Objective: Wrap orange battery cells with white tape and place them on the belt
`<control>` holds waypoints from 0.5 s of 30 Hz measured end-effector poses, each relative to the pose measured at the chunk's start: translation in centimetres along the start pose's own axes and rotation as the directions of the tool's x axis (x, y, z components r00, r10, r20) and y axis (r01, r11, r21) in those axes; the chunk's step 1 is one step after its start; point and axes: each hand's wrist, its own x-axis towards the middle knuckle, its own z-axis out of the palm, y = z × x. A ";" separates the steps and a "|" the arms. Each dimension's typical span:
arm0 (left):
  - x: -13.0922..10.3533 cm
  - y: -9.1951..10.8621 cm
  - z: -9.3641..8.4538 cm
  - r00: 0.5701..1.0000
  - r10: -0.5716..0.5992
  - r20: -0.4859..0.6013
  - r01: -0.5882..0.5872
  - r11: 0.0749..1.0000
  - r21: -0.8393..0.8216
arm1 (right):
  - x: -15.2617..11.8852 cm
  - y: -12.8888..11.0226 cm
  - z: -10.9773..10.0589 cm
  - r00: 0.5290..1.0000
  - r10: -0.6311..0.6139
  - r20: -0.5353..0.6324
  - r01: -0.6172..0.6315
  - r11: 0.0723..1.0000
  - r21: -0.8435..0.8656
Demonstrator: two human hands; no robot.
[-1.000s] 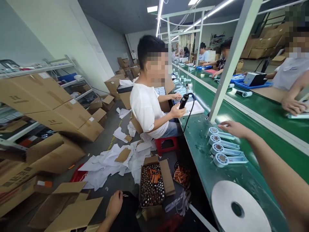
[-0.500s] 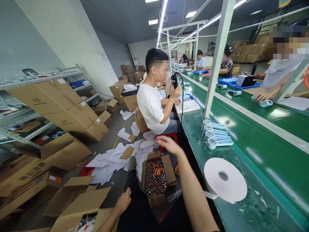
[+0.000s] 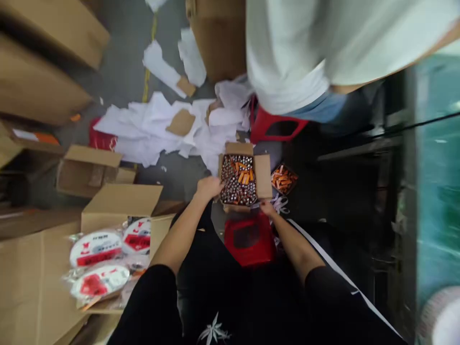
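Observation:
Between my two hands is an open cardboard box [image 3: 264, 178] filled with small metallic cylinders, with several orange ones on top. My left hand [image 3: 209, 188] is at the box's left side, its fingers closed; what they grip is too small to make out. At the lower right corner of the box, my right hand [image 3: 267, 208] has its fingers hidden by distance and blur. A red stool [image 3: 264, 239] stands just below the box. A smaller box of orange cylinders [image 3: 283, 179] lies to the right.
A seated person in a white shirt [image 3: 294, 52] is at the upper right, on a red stool [image 3: 278, 127]. White paper sheets [image 3: 143, 127] litter the floor. An open carton [image 3: 122, 201] holds bagged round items at the left. A green bench [image 3: 436, 191] runs along the right.
The view has tipped down toward the floor. My right hand has come down from in front of the seated person to the box, and my left hand has moved up to its left side.

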 end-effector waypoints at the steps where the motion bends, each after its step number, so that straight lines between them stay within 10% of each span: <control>1: 2.6 -0.3 1.8 1.000 0.021 0.016 -0.021 1.000 -0.022 | 3.2 1.0 0.5 0.999 0.038 0.038 -0.037 0.999 -0.030; 8: 15.1 1.5 13.9 0.963 0.268 0.042 -0.261 0.957 -0.125 | 18.8 7.2 4.2 0.998 -0.019 0.054 0.030 0.976 -0.217; 15: 19.6 2.4 15.3 0.866 0.499 0.021 -0.499 0.867 -0.002 | 22.4 10.3 3.9 0.981 -0.168 -0.097 0.137 0.954 -0.266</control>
